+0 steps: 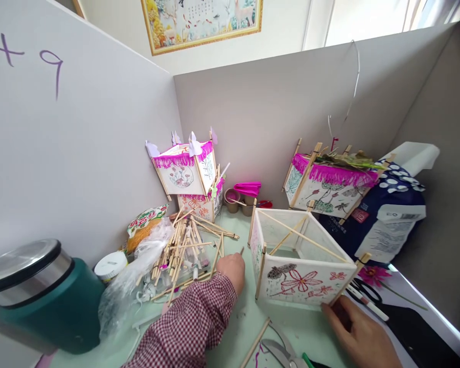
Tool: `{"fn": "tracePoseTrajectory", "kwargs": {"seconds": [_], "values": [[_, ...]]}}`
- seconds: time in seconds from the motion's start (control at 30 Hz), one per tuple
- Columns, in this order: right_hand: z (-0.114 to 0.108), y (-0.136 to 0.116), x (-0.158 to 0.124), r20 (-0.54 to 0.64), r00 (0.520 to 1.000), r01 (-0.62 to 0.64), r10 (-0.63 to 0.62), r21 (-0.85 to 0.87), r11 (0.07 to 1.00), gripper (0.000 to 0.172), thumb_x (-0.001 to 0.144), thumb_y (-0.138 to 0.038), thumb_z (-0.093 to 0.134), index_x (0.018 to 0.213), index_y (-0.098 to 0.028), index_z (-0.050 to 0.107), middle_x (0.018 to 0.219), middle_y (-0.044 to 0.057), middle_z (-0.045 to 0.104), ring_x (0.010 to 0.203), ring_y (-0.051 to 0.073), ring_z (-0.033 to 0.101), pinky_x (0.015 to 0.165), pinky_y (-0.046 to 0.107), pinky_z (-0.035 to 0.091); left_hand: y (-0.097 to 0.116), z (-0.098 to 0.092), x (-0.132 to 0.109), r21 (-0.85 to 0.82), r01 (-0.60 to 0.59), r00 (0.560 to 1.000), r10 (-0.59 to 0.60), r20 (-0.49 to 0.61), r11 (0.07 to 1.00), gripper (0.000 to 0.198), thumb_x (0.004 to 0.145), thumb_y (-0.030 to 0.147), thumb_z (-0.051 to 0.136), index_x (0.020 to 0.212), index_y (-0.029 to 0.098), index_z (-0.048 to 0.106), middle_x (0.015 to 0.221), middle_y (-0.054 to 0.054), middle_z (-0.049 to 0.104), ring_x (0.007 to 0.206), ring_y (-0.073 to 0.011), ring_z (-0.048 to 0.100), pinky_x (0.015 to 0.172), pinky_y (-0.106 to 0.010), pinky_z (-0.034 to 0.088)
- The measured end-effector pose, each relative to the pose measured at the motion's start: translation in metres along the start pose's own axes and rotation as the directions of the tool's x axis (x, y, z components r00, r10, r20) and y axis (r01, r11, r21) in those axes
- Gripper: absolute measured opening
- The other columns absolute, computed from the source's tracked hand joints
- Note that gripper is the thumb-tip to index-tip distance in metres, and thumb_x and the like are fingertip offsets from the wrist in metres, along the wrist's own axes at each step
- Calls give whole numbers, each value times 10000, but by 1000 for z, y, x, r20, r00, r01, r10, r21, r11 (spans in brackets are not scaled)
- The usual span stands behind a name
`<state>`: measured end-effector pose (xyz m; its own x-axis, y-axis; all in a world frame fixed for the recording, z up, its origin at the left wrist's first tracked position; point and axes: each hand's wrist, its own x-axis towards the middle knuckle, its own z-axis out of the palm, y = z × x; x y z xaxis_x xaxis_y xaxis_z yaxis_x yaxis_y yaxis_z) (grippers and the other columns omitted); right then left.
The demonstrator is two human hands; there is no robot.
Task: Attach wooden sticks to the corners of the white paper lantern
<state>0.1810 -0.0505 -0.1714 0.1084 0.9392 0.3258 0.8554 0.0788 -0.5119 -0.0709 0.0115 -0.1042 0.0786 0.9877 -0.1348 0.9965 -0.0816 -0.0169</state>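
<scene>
A four-sided paper lantern point(302, 281) with wooden corner sticks and drawn red flowers stands in front of me. My right hand point(362, 329) is closed around its near right corner, low on the post. My left hand point(232, 271), in a checkered sleeve, is at the lantern's left side, close to the table. Its fingers are curled and mostly hidden; a short brown tip shows just beyond them. Left of that hand lies a heap of wooden sticks point(186, 240). Garden shears point(285, 352) and a loose stick point(255, 342) lie at the front edge.
Two fringed lanterns stand farther back, one at left point(180, 171) and one at right point(329, 184). A teal flask point(69, 301), a plastic bag point(128, 286) and a white-lidded jar point(111, 266) crowd the left. Scissors point(368, 291) and a dark blue bag point(387, 220) are at right. Grey partitions surround the table.
</scene>
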Motion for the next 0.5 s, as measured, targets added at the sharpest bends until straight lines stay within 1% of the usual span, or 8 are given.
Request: {"fn": "tracePoseTrajectory", "kwargs": {"seconds": [0.07, 0.13, 0.23, 0.3, 0.37, 0.43, 0.5], "values": [[0, 0, 0, 6, 1000, 0, 0, 1, 1000, 374, 776, -537, 340, 783, -216, 532, 583, -8, 569, 515, 153, 521, 504, 269, 369, -5, 0, -1, 6, 51, 998, -51, -35, 999, 295, 747, 21, 410, 1003, 81, 545, 886, -139, 618, 864, -245, 614, 707, -336, 496], [0, 0, 0, 11, 1000, -3, 3, 3, 1000, 370, 775, -537, 341, 757, -217, 527, 582, -6, 571, 516, 154, 523, 503, 270, 365, -9, 1, 0, 18, 130, 989, -128, -73, 991, 312, 749, 7, 388, 1010, 82, 542, 941, -147, 591, 840, -234, 619, 678, -330, 503], [0, 0, 0, 18, 1000, -15, 15, 12, 1000, 363, 773, -537, 340, 737, -222, 518, 583, -6, 577, 514, 156, 525, 504, 271, 362, -14, 6, 9, 54, 236, 966, -228, -119, 970, 347, 751, 4, 382, 1064, 52, 524, 1069, -203, 517, 806, -224, 617, 634, -327, 510], [0, 0, 0, 23, 1000, -19, 18, 22, 1000, 359, 770, -537, 342, 742, -225, 515, 593, -7, 582, 521, 157, 529, 512, 271, 364, -16, 11, 17, 100, 293, 950, -277, -148, 951, 377, 757, 7, 371, 1111, 17, 501, 1100, -248, 490, 885, -257, 587, 622, -329, 511], [0, 0, -1, 27, 999, -21, 20, 31, 999, 356, 769, -538, 341, 747, -227, 513, 596, -8, 583, 532, 159, 532, 521, 271, 367, -17, 15, 24, 139, 323, 942, -303, -146, 936, 389, 766, 31, 378, 1136, -10, 491, 1095, -275, 494, 989, -307, 527, 626, -338, 509], [0, 0, -1, 24, 1000, -21, 20, 40, 999, 356, 771, -537, 337, 743, -228, 511, 596, -6, 584, 544, 163, 537, 529, 273, 372, -18, 16, 30, 119, 339, 938, -326, -117, 933, 405, 781, 98, 416, 1163, -23, 476, 1100, -286, 497, 1036, -337, 486, 651, -361, 504], [0, 0, -1, 22, 1000, -21, 20, 47, 999, 352, 771, -534, 336, 742, -229, 509, 606, -3, 588, 553, 165, 541, 535, 274, 375, -18, 14, 33, 58, 353, 933, -347, -94, 934, 454, 786, 169, 452, 1188, -44, 449, 1119, -297, 487, 1046, -356, 473, 687, -393, 493]]}}
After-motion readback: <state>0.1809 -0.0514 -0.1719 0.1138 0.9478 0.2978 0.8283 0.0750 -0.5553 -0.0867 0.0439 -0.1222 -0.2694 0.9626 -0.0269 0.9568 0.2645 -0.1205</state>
